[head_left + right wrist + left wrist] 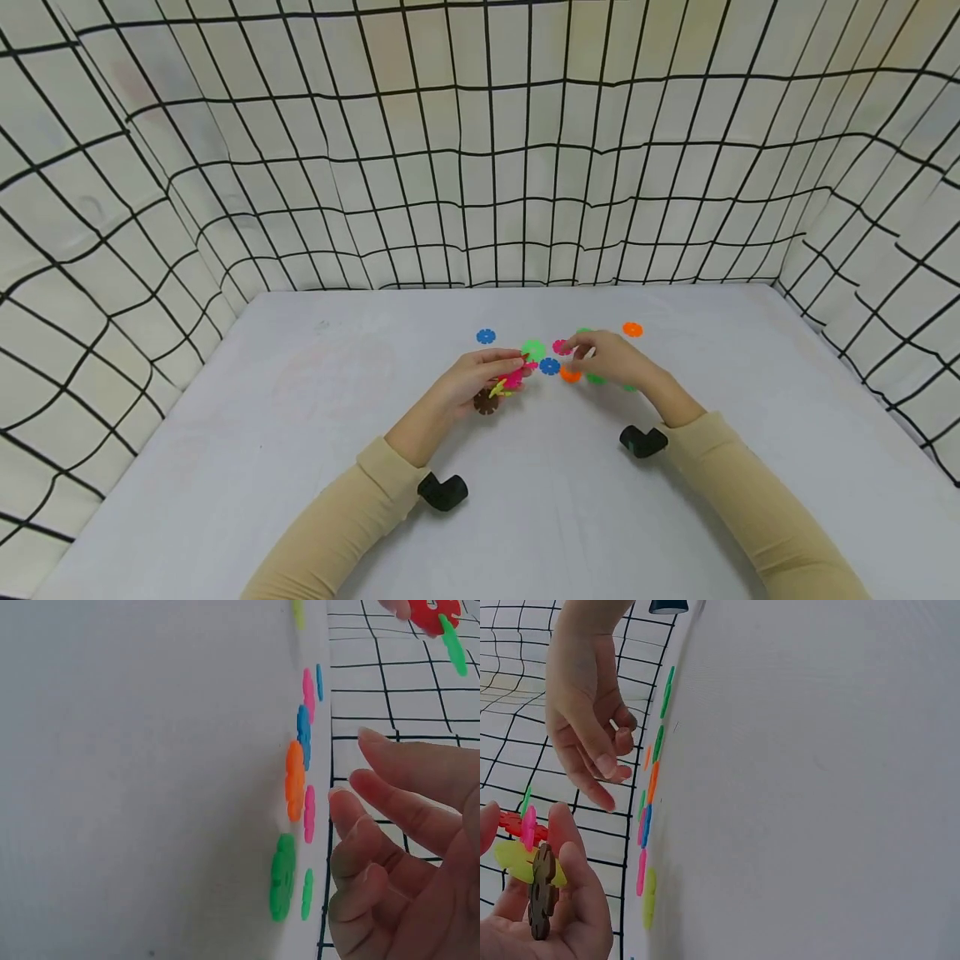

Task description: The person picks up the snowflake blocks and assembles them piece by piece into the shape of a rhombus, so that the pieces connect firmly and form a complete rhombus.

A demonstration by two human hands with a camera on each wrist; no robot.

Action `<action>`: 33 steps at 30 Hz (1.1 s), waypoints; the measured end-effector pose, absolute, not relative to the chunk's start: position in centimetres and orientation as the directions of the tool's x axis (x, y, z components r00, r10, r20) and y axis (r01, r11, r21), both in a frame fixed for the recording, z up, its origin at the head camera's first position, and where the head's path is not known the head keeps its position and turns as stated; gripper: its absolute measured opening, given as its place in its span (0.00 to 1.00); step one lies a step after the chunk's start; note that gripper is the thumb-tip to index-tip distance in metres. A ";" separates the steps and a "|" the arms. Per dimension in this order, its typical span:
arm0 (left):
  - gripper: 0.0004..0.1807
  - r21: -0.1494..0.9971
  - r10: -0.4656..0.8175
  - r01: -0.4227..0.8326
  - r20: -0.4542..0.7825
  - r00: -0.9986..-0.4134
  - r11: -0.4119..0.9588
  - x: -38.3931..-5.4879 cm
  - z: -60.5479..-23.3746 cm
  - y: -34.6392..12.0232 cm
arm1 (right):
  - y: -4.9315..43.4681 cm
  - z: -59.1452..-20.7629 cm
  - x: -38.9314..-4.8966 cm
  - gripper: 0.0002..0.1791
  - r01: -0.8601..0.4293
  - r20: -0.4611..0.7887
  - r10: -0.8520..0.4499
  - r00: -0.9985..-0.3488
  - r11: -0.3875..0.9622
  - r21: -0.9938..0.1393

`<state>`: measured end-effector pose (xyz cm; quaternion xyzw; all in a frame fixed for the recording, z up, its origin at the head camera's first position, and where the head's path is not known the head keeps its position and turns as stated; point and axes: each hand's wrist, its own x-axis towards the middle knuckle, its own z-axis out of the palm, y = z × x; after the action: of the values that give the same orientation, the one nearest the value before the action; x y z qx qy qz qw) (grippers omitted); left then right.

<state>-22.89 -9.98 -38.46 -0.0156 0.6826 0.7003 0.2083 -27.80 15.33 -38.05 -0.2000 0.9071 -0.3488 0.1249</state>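
Note:
My left hand holds a joined cluster of notched plastic discs. In the left wrist view, this cluster shows a brown disc, a yellow disc, a pink disc and a red disc. A light green disc stands out from the red one in the right wrist view. My right hand hovers over the loose discs, fingers loosely bent and nothing between them. Nearest its fingertips are a pink disc and an orange disc.
Loose discs lie on the white table: blue ones, green ones and an orange disc farther right. A black grid net hangs before white walls around the back and sides.

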 end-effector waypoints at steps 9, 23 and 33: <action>0.21 0.953 0.254 -0.297 -0.300 -0.919 0.051 -22.8 -38.2 -10.1 | 15.8 -38.4 -28.9 0.15 -0.207 -0.215 -0.429 -0.877 0.744 -0.636; 0.22 0.966 0.255 -0.231 -0.254 -0.933 0.117 -22.6 -38.0 -10.2 | 15.3 -39.1 -29.3 0.14 -0.180 -0.242 -0.403 -0.883 0.766 -0.617; 0.20 0.963 0.224 -0.189 -0.231 -0.947 0.193 -22.5 -38.0 -10.2 | 15.4 -39.2 -29.1 0.12 -0.197 -0.170 -0.408 -0.897 0.714 -0.672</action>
<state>-22.50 -10.18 -37.95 0.0115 0.7550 0.6352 0.1624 -29.12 15.40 -39.18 -0.1659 0.9126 -0.3400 0.1550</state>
